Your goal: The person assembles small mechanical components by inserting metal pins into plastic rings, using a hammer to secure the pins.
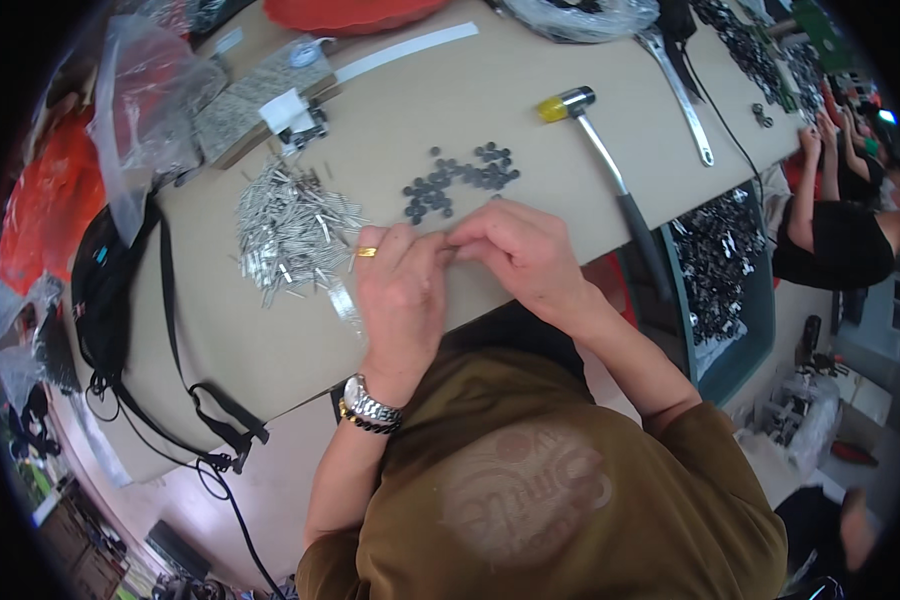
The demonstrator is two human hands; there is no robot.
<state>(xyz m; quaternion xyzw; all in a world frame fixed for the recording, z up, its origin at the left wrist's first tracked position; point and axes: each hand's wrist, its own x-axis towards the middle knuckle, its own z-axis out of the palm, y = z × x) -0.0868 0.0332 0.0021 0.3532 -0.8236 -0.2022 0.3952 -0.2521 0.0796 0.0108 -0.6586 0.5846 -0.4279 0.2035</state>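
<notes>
My left hand (402,282) and my right hand (520,250) meet fingertip to fingertip over the table's near edge. Both are closed in a pinch, and what lies between the fingers is hidden. To the left of my left hand spreads a heap of thin silvery metal pins (295,225). Just beyond my fingers is a loose scatter of small round black caps (432,190). A hammer (610,165) with a yellow-and-black head and dark grip lies to the right of my right hand, its handle reaching over the table edge.
An adjustable wrench (680,95) lies at the far right, near a black cable. A green crate (735,345) of black parts stands beside the table. At left are a black bag (115,290) with straps and a stone-like block (260,100). Other people (840,220) sit at right.
</notes>
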